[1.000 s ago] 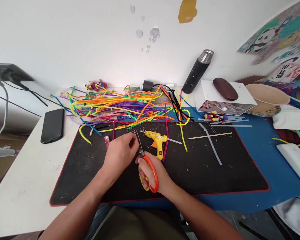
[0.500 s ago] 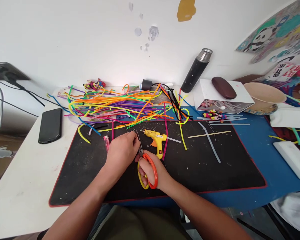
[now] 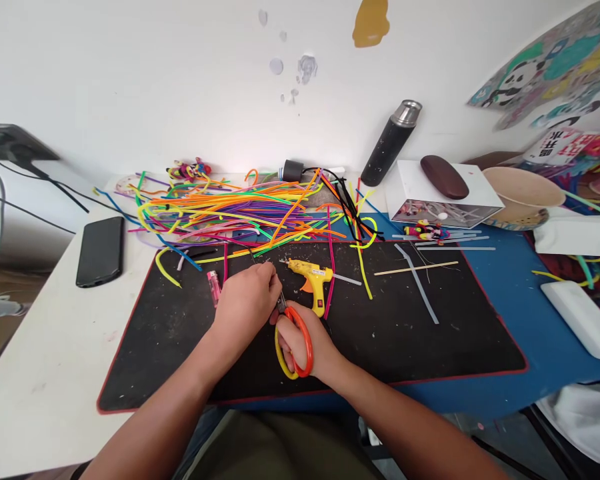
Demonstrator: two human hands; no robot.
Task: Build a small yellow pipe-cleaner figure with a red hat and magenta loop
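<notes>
My right hand [image 3: 315,340] is wrapped round the handles of a pair of scissors [image 3: 306,343], one loop orange and the other yellow. The blades point up and away, close against the fingertips of my left hand [image 3: 247,297]. That left hand is closed in a pinch over the black mat. A thin dark strand shows just above its knuckles, but what the fingers hold is hidden. Right of the blades lies a yellow glue gun [image 3: 316,283] with a clear glue stick in its back. A pink lighter [image 3: 213,287] rests beside my left hand.
A large heap of coloured pipe cleaners [image 3: 230,207] lies along the mat's [image 3: 380,347] back edge. Behind it at right stand a black flask [image 3: 390,147] and a white box [image 3: 410,190]. A phone [image 3: 100,252] lies at left, a thin wooden stick [image 3: 415,268] at right.
The scissor blades, seen reaching past my left fingertips before, now show only a short stretch beside them. Both hands have hardly moved.
</notes>
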